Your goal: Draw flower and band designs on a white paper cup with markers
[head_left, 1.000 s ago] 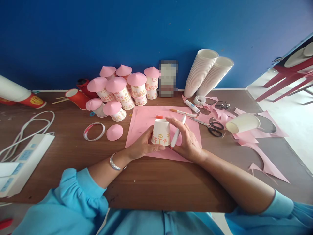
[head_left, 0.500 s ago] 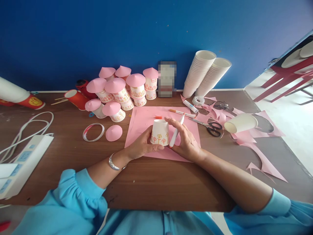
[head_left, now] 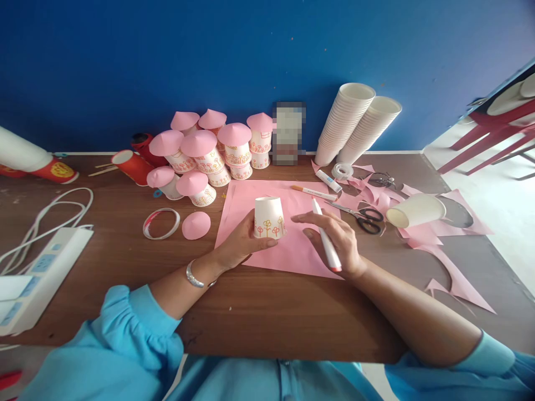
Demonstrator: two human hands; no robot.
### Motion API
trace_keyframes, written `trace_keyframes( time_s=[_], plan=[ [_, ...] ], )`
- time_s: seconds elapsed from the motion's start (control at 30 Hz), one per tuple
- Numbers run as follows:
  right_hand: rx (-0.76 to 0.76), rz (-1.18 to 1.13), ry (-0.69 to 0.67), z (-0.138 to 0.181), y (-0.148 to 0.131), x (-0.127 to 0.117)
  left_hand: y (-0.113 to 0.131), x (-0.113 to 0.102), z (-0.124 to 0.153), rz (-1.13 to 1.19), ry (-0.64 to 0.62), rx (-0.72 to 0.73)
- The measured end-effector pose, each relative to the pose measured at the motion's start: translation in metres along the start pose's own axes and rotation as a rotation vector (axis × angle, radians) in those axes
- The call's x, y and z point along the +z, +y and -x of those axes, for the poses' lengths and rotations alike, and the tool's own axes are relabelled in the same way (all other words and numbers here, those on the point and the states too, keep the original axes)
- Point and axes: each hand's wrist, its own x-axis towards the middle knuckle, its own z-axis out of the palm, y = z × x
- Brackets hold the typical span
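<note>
In my left hand (head_left: 241,240) is an upside-down white paper cup (head_left: 268,214), its lower part drawn with orange and yellow flowers. The thumb lies across the front near the cup's rim, and the other fingers are mostly hidden behind it. My right hand (head_left: 336,239) is a little to the right, apart from the cup, and holds a white marker (head_left: 326,236) tilted between thumb and fingers. Beneath both hands lies a sheet of pink paper (head_left: 280,259). Another marker (head_left: 317,193), with an orange-brown end, rests on the sheet's far edge.
Several decorated cups with pink cone roofs (head_left: 198,143) stand at the back left. Nearer are a tape roll (head_left: 161,224) and a loose pink cone (head_left: 196,225). Scissors (head_left: 368,220), paper scraps (head_left: 463,281), a lying cup (head_left: 418,210) and cup stacks (head_left: 345,125) occupy the right.
My right hand has moved right, away from the cup, with the marker still in it. The cup in my left hand has turned slightly and risen a little.
</note>
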Motion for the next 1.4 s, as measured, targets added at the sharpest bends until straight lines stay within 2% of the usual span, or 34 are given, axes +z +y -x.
trace_keyframes(
  time_s=[0.2, 0.43, 0.63, 0.97, 1.17, 1.4],
  plan=[
    [-0.026, -0.019, 0.042, -0.005, -0.009, -0.007, 0.0, 0.003, 0.0, 0.019, 0.01, -0.015],
    [0.047, -0.078, 0.064, -0.001, -0.01, 0.001, 0.004, 0.005, 0.001, 0.039, 0.011, -0.037],
    [0.187, -0.133, -0.023, 0.006, -0.008, 0.008, 0.004, 0.003, 0.0, 0.015, -0.004, -0.04],
    [0.265, -0.248, -0.106, 0.012, -0.002, 0.007, -0.001, -0.002, -0.001, -0.004, -0.017, -0.027],
    [0.298, -0.191, -0.044, 0.006, -0.004, 0.009, -0.001, -0.002, 0.0, -0.004, -0.031, -0.03],
    [0.334, -0.194, -0.082, 0.005, 0.0, 0.01, 0.002, 0.0, 0.0, 0.007, -0.026, -0.027]
  ],
)
